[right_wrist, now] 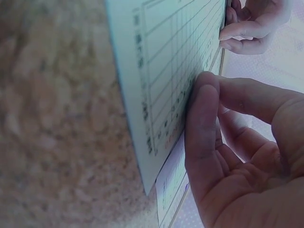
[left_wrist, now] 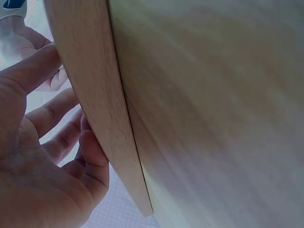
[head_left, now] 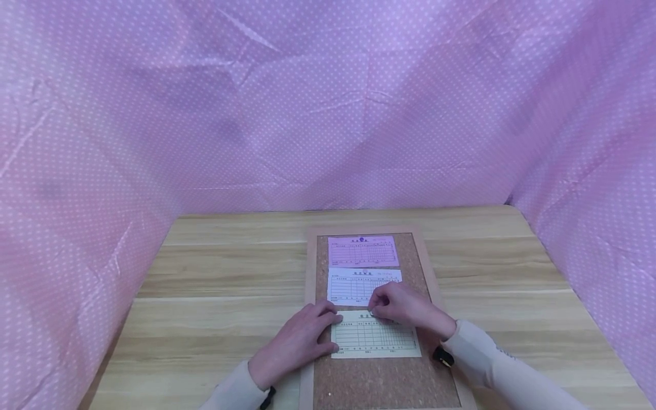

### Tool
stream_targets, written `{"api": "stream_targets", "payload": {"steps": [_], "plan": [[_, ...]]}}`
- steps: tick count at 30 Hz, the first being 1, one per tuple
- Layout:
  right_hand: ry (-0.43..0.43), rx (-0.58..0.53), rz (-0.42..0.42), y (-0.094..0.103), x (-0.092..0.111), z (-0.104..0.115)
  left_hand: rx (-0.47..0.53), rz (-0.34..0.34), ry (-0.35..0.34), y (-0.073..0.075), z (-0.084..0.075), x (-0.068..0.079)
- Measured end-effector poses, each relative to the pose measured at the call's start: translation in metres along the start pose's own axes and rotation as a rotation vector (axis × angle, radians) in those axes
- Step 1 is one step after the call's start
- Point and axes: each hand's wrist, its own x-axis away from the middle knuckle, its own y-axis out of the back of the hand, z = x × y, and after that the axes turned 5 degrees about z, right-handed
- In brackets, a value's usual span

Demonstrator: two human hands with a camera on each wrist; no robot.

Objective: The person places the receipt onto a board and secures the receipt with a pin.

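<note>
A pale green-yellow printed slip (head_left: 376, 341) lies on a framed cork board (head_left: 379, 381). My left hand (head_left: 299, 341) rests across the board's left frame, its spread fingertips touching the slip's left edge. In the left wrist view its fingers (left_wrist: 52, 111) reach over the wooden frame strip (left_wrist: 95, 85). At the slip's top middle, the thumb and forefinger of my right hand (head_left: 405, 307) pinch a small pushpin, almost wholly hidden by the fingertips. The right wrist view shows those fingertips (right_wrist: 204, 95) right against the slip's printed face (right_wrist: 161, 71).
Farther up the board are a white slip (head_left: 348, 287) and a pink-purple slip (head_left: 364, 256), each with a round pin head (head_left: 361, 239) at its top. The board lies on a wood-grain table (head_left: 230, 285). Pink dotted cloth (head_left: 328, 114) hangs behind and at both sides.
</note>
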Motion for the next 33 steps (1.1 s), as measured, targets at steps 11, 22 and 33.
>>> {"api": "stream_targets", "payload": {"steps": [11, 22, 33], "plan": [[-0.010, 0.001, 0.014, 0.0017, -0.0003, 0.0000, -0.012, -0.005, -0.006, 0.0003, 0.0000, -0.0002], [-0.043, -0.012, 0.041, 0.0041, -0.0032, 0.0014, -0.005, 0.009, 0.002, 0.0027, 0.0000, -0.0012], [-0.048, 0.020, 0.030, 0.0027, -0.0046, 0.0027, -0.012, 0.008, -0.001, 0.0015, 0.0007, -0.0018]]}}
